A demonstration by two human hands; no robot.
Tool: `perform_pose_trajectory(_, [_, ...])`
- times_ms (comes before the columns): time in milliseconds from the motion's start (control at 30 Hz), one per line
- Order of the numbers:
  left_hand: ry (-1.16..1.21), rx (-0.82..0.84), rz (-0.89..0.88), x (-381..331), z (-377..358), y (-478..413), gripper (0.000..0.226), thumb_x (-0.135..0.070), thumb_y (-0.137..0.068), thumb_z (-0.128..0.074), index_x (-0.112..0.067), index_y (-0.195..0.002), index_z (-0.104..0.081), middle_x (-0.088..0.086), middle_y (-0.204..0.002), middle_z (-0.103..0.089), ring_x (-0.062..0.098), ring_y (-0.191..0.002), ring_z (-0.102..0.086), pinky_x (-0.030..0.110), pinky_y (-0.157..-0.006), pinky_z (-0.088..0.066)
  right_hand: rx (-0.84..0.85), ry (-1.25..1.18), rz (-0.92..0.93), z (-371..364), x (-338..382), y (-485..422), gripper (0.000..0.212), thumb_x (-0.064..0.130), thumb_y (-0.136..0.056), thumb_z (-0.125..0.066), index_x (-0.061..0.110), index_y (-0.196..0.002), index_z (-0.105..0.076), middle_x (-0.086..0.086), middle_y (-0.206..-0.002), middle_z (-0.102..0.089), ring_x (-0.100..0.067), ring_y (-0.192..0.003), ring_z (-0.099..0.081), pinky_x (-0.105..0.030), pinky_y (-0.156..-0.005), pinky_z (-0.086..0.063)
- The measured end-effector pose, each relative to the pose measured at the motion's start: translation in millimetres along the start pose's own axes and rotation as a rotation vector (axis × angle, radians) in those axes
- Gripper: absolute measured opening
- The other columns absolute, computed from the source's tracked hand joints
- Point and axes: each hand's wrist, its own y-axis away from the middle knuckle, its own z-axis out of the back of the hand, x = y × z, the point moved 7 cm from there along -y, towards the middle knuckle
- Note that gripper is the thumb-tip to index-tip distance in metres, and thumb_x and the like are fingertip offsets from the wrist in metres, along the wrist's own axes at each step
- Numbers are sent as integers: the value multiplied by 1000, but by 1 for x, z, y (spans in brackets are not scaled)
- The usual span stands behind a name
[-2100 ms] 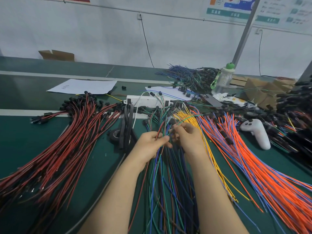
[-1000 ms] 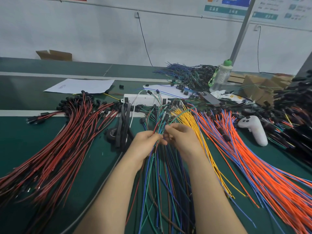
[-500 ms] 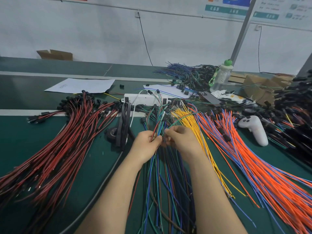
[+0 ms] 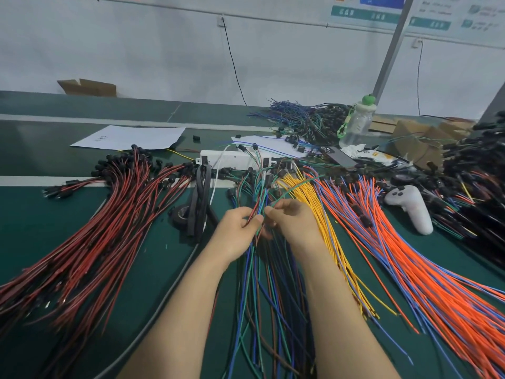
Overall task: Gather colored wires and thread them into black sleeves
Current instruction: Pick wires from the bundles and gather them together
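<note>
Fingertips are half buried in the tangle, so exact contact can't be made out. A few wires [image 4: 258, 207] are pinched by the left hand [image 4: 237, 233], and a green wire [image 4: 297, 186] by the right hand [image 4: 295, 225], arcing toward 1 o'clock. Sleeves [image 4: 200, 203] are left at 10 o'clock. Barely anything's changed from half a second ago.

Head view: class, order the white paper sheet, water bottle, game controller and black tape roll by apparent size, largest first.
1. white paper sheet
2. game controller and water bottle: look alike; the bottle is farther, so unranked
3. black tape roll, partly hidden
</note>
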Motion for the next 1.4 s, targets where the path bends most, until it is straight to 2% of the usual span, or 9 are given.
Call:
perform_pose_trajectory(100, [-12,-64,6,4,2,0,17,-16,-96,-51,-6,-92,-64,14,-78,-72,8,-56,-59,17,-54,-42,-126,213,5,6,-3,-1,33,15,-84,-71,9,-101,-43,-5,-75,-59,-16,-63,-55,-26,-64,-45])
perform_pose_trajectory(200, [-28,-82,1,7,0,-3,19,-15,-94,-55,1,-89,-62,28,-82,-67,23,-67,-56,31,-66,-39,-192,328,129,8,9,1,23,24,-85,-70,10,-89,-51,6,-65,-52,-6,-58,-48,-11,-51,-34])
perform_pose_trajectory(300, [-43,-61,-9,6,-3,-3,19,-17,-92,-57,0,-86,-61,27,-74,-63,23,-62,-49,33,-62,-34,-92,340,148,2,11,-2,24,24,-89,-66,6,-73,-61,0,-60,-53,-13,-59,-48,-24,-57,-35])
perform_pose_trajectory(500, [113,-130,124,9,5,0,39,-38,-91,-58,-20,-55,-62,-14,-52,-60,-3,-46,-46,18,-46,-33,-16,97,57,4,10,4,41,14,-92,-59,14,-51,-51,1,-47,-43,-6,-40,-35,-15,-43,-31])
perform_pose_trajectory(633, [379,-137,273,15,3,2,27,-24,-93,-58,-11,-71,-64,-10,-36,-52,0,-27,-33,12,-32,-24,-58,132,58,3,9,2,33,12,-90,-56,13,-58,-48,-2,-56,-41,-14,-55,-36,-25,-55,-31])
perform_pose_trajectory(833, [188,-167,143,10,5,-2,26,-22,-96,-51,-9,-76,-62,-15,-32,-44,1,-28,-33,10,-31,-22,-73,167,76,4,6,0,28,13,-90,-56,10,-63,-49,1,-56,-40,-15,-56,-34,-26,-57,-30])
perform_pose_trajectory(1033, [173,-174,68,7,4,-1,24,-21,-94,-55,-13,-72,-59,-6,-59,-62,-5,-34,-41,8,-36,-26,-171,217,121,8,5,-1,12,10,-87,-63,12,-90,-51,5,-66,-49,-8,-53,-41,-22,-52,-33])
perform_pose_trajectory(1200, [122,-145,16,1,1,0,18,-19,-92,-59,-15,-74,-59,-6,-60,-61,-6,-39,-46,7,-38,-29,-127,196,128,5,11,0,21,21,-90,-64,12,-71,-64,-4,-71,-63,-11,-64,-52,-28,-64,-42])
perform_pose_trajectory(1400, [217,-147,33,1,0,0,22,-18,-90,-61,-15,-69,-58,-7,-59,-61,-6,-50,-53,4,-52,-38,-174,10,17,9,2,-2,29,10,-90,-60,16,-62,-57,7,-52,-47,-8,-51,-40,-21,-53,-31])
